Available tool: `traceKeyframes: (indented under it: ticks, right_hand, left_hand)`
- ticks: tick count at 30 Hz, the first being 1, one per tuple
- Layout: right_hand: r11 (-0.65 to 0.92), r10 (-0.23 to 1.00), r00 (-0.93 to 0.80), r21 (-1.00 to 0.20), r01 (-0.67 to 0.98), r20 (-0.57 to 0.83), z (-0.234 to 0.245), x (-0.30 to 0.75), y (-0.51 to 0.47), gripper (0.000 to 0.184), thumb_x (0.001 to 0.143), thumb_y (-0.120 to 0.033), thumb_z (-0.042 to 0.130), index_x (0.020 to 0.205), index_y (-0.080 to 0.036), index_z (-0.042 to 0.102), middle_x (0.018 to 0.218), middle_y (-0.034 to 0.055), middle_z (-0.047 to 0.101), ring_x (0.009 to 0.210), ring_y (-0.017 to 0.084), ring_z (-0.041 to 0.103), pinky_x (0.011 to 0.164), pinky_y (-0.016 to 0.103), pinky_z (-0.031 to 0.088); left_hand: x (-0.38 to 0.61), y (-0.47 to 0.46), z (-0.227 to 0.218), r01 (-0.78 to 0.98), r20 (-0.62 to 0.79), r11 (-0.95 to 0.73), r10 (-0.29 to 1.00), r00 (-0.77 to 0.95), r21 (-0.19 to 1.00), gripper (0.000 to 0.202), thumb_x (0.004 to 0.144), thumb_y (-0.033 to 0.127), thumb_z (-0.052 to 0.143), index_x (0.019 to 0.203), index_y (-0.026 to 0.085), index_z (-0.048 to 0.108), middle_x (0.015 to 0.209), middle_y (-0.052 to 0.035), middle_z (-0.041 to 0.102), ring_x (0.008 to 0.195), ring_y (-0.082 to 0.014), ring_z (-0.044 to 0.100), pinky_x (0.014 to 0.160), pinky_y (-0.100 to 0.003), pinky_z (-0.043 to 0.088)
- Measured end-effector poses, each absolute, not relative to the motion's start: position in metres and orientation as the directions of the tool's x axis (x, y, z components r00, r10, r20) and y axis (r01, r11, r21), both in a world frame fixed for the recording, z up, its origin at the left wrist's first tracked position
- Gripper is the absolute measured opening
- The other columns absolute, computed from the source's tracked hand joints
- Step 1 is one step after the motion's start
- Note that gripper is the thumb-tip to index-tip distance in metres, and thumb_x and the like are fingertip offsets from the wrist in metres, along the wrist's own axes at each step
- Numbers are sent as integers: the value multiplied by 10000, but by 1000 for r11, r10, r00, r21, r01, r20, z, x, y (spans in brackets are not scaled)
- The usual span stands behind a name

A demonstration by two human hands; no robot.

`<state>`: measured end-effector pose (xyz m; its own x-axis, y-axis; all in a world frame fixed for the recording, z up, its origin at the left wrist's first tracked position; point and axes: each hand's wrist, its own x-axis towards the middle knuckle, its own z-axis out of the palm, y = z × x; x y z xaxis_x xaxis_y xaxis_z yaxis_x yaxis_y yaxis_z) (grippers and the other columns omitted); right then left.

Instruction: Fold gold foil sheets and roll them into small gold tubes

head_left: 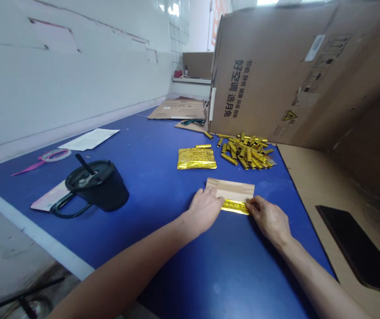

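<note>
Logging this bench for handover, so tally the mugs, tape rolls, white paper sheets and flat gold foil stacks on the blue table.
Black mug: 1
Tape roll: 1
White paper sheet: 1
Flat gold foil stack: 1
Total: 4
Not counted: the gold strip under the left hand and right hand.

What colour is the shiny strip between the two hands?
Gold: the shiny crinkled foil strip on the tan paper sheet, head view.

Forearms bare, reaching forward, converging. Left hand [206, 210] palm down, fingers flat. Right hand [269, 218] knuckles up, fingertips pinched.
</note>
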<state>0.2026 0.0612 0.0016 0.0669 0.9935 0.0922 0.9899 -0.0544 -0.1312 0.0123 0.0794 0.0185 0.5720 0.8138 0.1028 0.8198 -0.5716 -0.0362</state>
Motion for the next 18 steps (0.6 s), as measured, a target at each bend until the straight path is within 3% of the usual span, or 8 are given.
traceKeyframes:
  ticks: [6, 12, 18]
  right_hand:
    - [11, 998, -12, 7, 1000, 58, 13, 193, 52, 306, 843, -345, 343, 700, -212, 578, 623, 64, 666, 589, 224, 631, 425, 243, 290]
    - [245, 969, -241, 95, 965, -52, 30, 156, 21, 328, 832, -322, 382, 661, -178, 622, 632, 95, 682, 589, 242, 648, 460, 271, 385]
    - [372, 924, -365, 51, 927, -111, 37, 135, 4, 280, 810, -329, 435, 725, -158, 640, 657, 92, 678, 576, 246, 642, 486, 309, 451]
  left_hand:
    - [14, 77, 15, 832, 118, -553, 825, 553, -37, 215, 808, 225, 426, 919, 185, 606, 932, -113, 553, 881, -254, 493, 688, -355, 388]
    - [14, 79, 13, 845, 141, -535, 838, 528, 13, 281, 824, 405, 423, 975, 229, 583, 1008, -81, 558, 919, -248, 488, 753, -378, 373]
    - [14, 82, 3, 848, 148, -527, 844, 516, 49, 383, 816, 446, 425, 1090, 194, 515, 1211, -105, 470, 1129, -274, 377, 895, -439, 298]
